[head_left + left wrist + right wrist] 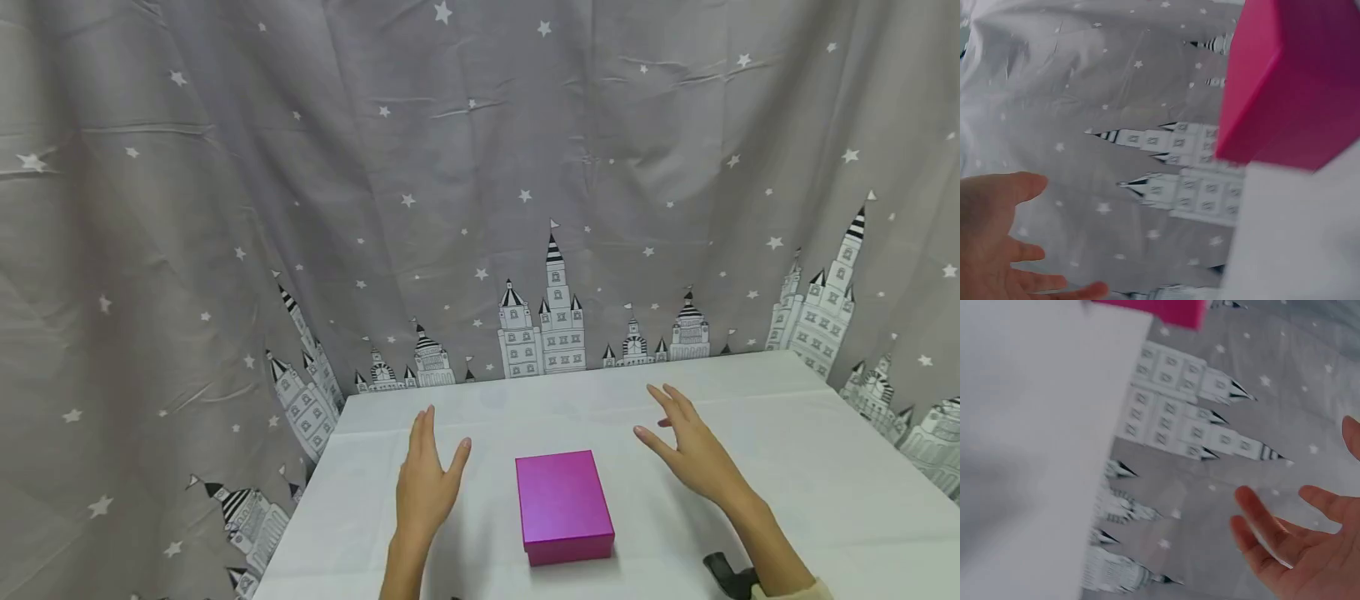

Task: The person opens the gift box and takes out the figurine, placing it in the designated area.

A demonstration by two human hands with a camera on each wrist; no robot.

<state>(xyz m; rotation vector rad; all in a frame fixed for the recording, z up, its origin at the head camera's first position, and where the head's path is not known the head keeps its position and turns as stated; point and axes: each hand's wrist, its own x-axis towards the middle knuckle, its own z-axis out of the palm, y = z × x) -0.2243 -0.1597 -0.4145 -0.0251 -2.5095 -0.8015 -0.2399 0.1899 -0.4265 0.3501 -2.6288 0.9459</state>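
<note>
A magenta box [564, 498] with a lid-like upper part sits on the white table, between the two hands. To its left my left hand [427, 485] is raised, fingers extended and thumb apart, touching nothing. My right hand [693, 450] hovers to the right of the box with spread, slightly bent fingers and holds nothing. In the left wrist view the box [1297, 81] fills the upper right, apart from the left hand [997, 244]. Only a lower part of the box [1166, 309] shows at the top of the right wrist view, away from the right hand [1310, 550].
The table [750, 400] has a white cover with faint creases. Behind it and along its sides hangs a grey curtain [465, 167] printed with stars and castles. A black strap-like piece [729, 575] is at the right wrist, near a pale sleeve [795, 592].
</note>
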